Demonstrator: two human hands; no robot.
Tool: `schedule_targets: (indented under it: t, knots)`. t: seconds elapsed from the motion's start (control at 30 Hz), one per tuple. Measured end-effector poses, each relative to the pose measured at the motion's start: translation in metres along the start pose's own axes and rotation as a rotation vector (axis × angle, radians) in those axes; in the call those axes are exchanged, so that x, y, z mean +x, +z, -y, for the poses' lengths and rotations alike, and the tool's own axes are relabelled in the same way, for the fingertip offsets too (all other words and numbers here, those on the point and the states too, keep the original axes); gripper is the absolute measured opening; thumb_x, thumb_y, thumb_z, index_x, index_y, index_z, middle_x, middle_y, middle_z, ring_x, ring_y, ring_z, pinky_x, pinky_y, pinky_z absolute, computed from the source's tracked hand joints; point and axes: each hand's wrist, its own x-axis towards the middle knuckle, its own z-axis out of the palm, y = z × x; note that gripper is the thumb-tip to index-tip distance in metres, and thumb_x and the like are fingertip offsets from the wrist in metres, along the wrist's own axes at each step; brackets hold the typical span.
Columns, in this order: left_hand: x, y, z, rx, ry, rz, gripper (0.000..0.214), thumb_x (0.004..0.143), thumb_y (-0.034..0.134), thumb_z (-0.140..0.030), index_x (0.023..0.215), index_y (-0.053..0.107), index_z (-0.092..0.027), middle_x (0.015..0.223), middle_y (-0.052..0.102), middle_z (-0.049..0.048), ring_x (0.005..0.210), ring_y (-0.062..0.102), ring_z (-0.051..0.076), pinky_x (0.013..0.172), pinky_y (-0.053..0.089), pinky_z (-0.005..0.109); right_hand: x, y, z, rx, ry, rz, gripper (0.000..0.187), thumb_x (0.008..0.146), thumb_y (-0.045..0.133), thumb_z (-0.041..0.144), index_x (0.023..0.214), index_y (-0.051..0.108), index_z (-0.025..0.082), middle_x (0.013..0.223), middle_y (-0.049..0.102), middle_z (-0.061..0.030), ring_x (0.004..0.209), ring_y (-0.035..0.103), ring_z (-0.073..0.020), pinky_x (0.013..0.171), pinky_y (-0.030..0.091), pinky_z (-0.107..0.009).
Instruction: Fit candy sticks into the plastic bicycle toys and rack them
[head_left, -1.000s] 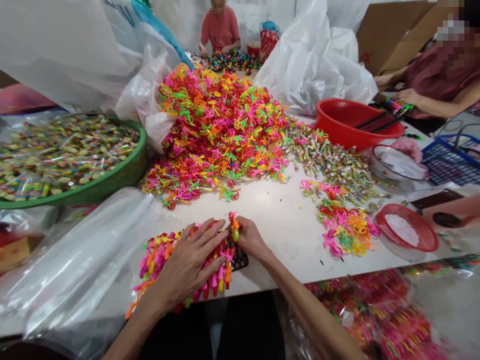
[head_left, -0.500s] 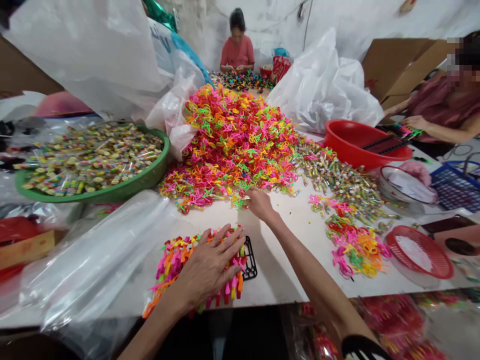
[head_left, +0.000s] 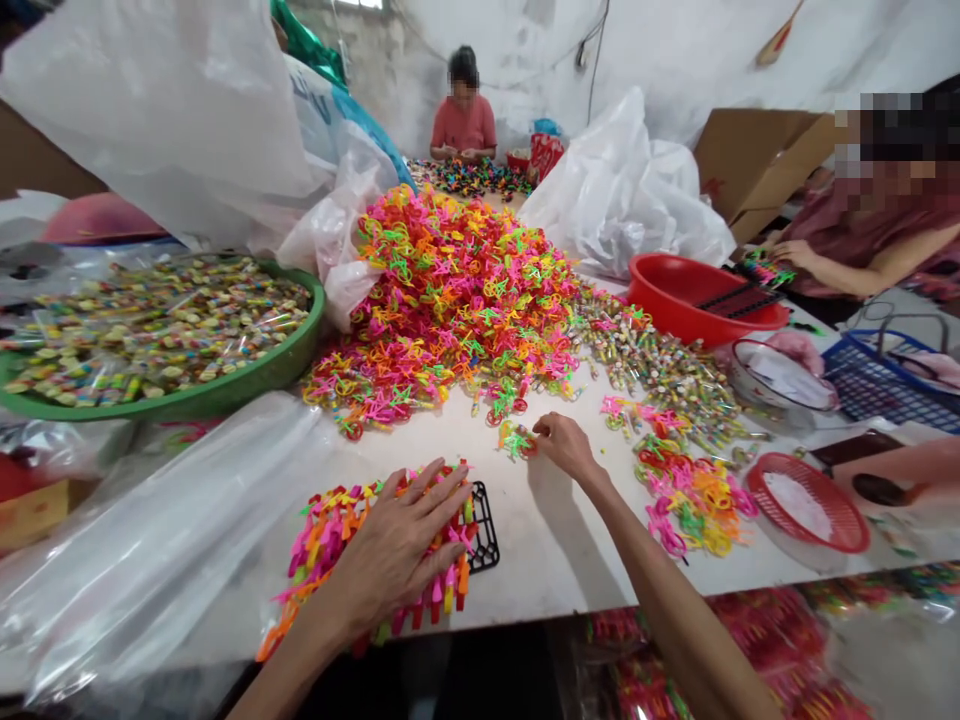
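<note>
My left hand (head_left: 397, 545) lies flat with spread fingers on a black grid rack (head_left: 480, 525) filled with upright neon plastic toy pieces (head_left: 337, 535) near the table's front edge. My right hand (head_left: 564, 445) is out in front of the rack, fingers pinched on a few small green and pink toy pieces (head_left: 516, 440) on the white table (head_left: 540, 540). Just beyond lies the big heap of neon plastic toys (head_left: 457, 300).
A green tray of wrapped candies (head_left: 157, 330) sits at left, clear plastic bags (head_left: 150, 520) in front of it. At right: scattered small tubes (head_left: 667, 365), a smaller toy pile (head_left: 694, 495), red bowl (head_left: 694, 295), red basket (head_left: 806, 500), blue basket (head_left: 885, 380). Two other people work nearby.
My right hand left the rack, reached to the big heap's edge, then drew back toward me with a few toy pieces. My left hand stayed on the rack.
</note>
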Motion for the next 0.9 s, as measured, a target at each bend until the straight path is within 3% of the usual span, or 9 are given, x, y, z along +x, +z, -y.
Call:
schedule_targets:
  t: [0.13,0.27,0.4,0.47,0.57,0.63,0.7,0.8,0.9]
  knots:
    - [-0.005,0.004,0.0,0.016,0.002,0.005,0.052,0.089,0.032,-0.043,0.138,0.022,-0.029,0.144,0.03,-0.0003,0.131,0.025,0.023,0.101,0.023,0.044,-0.001,0.0,0.001,-0.072,-0.01,0.004,0.023,0.076,0.046,0.014,0.092,0.062,0.019,0.101,0.06,-0.006,0.086,0.058,-0.0169,0.059,0.031,-0.023]
    - [0.005,-0.015,-0.003,0.032,0.026,-0.009,0.047,0.089,0.032,-0.042,0.135,0.031,-0.029,0.141,0.037,0.0012,0.129,0.03,0.024,0.1,0.023,0.045,-0.002,0.005,0.005,-0.032,-0.033,-0.045,0.021,0.077,0.044,0.016,0.087,0.063,0.019,0.1,0.06,-0.0062,0.085,0.058,-0.0167,0.061,0.031,-0.024]
    - [0.072,-0.043,0.004,0.057,0.031,0.052,0.034,0.088,0.035,-0.027,0.116,0.054,-0.023,0.129,0.051,0.0075,0.118,0.043,0.024,0.096,0.029,0.045,-0.001,0.011,0.006,0.001,0.05,-0.078,0.022,0.082,0.04,0.019,0.086,0.062,0.019,0.095,0.063,-0.0056,0.086,0.057,-0.017,0.061,0.031,-0.024]
    - [0.117,-0.044,0.01,0.066,-0.141,0.259,0.028,0.084,0.038,-0.017,0.095,0.064,-0.016,0.106,0.063,0.0125,0.098,0.057,0.023,0.083,0.04,0.037,0.0,0.015,0.012,0.064,0.082,-0.088,0.023,0.084,0.04,0.028,0.091,0.06,0.021,0.093,0.063,-0.004,0.085,0.057,-0.0157,0.06,0.032,-0.023]
    - [0.169,-0.024,0.013,0.079,-0.217,0.331,0.019,0.076,0.051,-0.021,0.082,0.067,-0.013,0.088,0.067,0.0149,0.086,0.061,0.025,0.073,0.044,0.034,0.001,0.024,0.024,0.149,0.063,-0.113,0.023,0.083,0.043,0.036,0.089,0.059,0.021,0.091,0.062,-0.0031,0.081,0.057,-0.0151,0.06,0.032,-0.023]
    - [0.184,-0.004,0.011,0.078,-0.242,0.354,0.022,0.072,0.057,-0.031,0.081,0.067,-0.014,0.088,0.067,0.0157,0.089,0.061,0.028,0.074,0.044,0.036,0.001,0.029,0.028,0.145,0.055,-0.145,0.021,0.083,0.043,0.035,0.083,0.058,0.021,0.089,0.061,-0.0031,0.079,0.057,-0.0153,0.061,0.032,-0.024]
    - [0.187,0.015,0.009,0.059,-0.27,0.394,0.027,0.065,0.064,-0.038,0.08,0.066,-0.015,0.087,0.068,0.0138,0.09,0.06,0.029,0.074,0.045,0.037,-0.003,0.033,0.026,0.141,0.08,-0.184,0.019,0.082,0.043,0.033,0.079,0.057,0.02,0.086,0.061,-0.0033,0.078,0.057,-0.0157,0.061,0.032,-0.025]
    - [0.185,0.031,0.011,-0.022,-0.303,0.48,0.025,0.056,0.073,-0.033,0.072,0.065,-0.016,0.074,0.068,0.0076,0.081,0.062,0.024,0.071,0.047,0.032,-0.014,0.033,0.013,0.252,0.124,-0.254,0.015,0.081,0.045,0.03,0.077,0.055,0.019,0.085,0.06,-0.004,0.08,0.056,-0.0162,0.064,0.034,-0.025]
    - [0.185,0.035,0.014,-0.119,-0.325,0.494,0.021,0.071,0.065,-0.032,0.08,0.063,-0.013,0.075,0.065,0.0038,0.071,0.061,0.016,0.066,0.048,0.03,-0.031,0.032,0.004,0.647,0.107,-0.233,0.016,0.08,0.045,0.033,0.08,0.053,0.019,0.074,0.059,-0.0019,0.069,0.056,-0.0147,0.061,0.038,-0.024]
